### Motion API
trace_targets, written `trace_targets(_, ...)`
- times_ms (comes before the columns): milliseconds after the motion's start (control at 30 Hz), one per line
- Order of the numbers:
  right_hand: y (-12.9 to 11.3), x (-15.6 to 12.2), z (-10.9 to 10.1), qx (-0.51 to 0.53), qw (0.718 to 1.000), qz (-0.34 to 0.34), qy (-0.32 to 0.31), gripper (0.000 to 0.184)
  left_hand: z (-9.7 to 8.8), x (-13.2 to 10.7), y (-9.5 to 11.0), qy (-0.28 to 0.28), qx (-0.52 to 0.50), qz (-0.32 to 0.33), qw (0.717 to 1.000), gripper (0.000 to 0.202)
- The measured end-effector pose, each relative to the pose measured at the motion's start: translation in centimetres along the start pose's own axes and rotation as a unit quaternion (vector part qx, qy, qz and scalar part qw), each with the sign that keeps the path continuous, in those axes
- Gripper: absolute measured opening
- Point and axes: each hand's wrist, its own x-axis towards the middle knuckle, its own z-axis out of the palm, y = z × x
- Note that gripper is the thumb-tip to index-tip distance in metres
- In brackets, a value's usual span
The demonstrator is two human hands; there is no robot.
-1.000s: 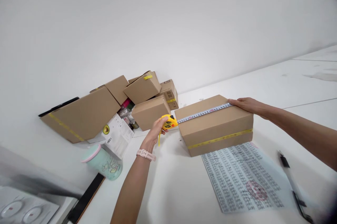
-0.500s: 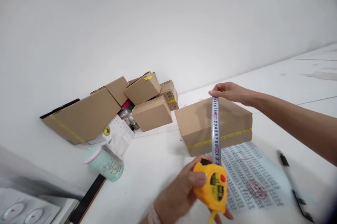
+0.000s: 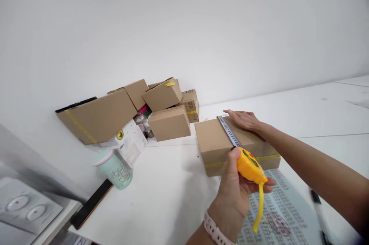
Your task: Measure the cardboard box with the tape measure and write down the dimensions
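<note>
My left hand (image 3: 230,199) grips a yellow tape measure (image 3: 249,165), its yellow strap hanging down. The metal blade (image 3: 228,131) runs out across the top of a brown cardboard box (image 3: 208,133) with yellow tape along its side. The blade's tip reaches the box's far top edge. Beside the blade, my right hand (image 3: 245,120) lies on the box top with its fingers stretched out. Part of a printed sheet (image 3: 291,214) shows in front of the box, beneath my left hand's fingers. A blurred black-capped pen (image 3: 317,202) lies to its right.
Several cardboard boxes (image 3: 170,124) are stacked against the wall at the left. A white package (image 3: 131,145) with an avocado picture leans there, behind a mint-green cup (image 3: 115,170). A black strip (image 3: 92,202) lies along the table's (image 3: 161,199) left edge.
The tape measure has moved up to the box's near top edge, and the blade is shorter and lower over the top. My right hand has gone from pinching the blade's end to lying flat.
</note>
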Motion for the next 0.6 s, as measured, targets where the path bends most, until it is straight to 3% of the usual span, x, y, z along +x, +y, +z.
trace_targets(367,0.1,0.8,0.6,-0.048,0.998,-0.016,-0.023,0.068,0.7,0.0,-1.4,-0.013,-0.003,-0.012,1.0,0.046)
trace_targets(600,0.0,0.6,0.5,-0.042,0.998,-0.032,-0.02,0.055,1.0,0.0,-4.2,-0.014,0.004,0.048,0.999,0.069)
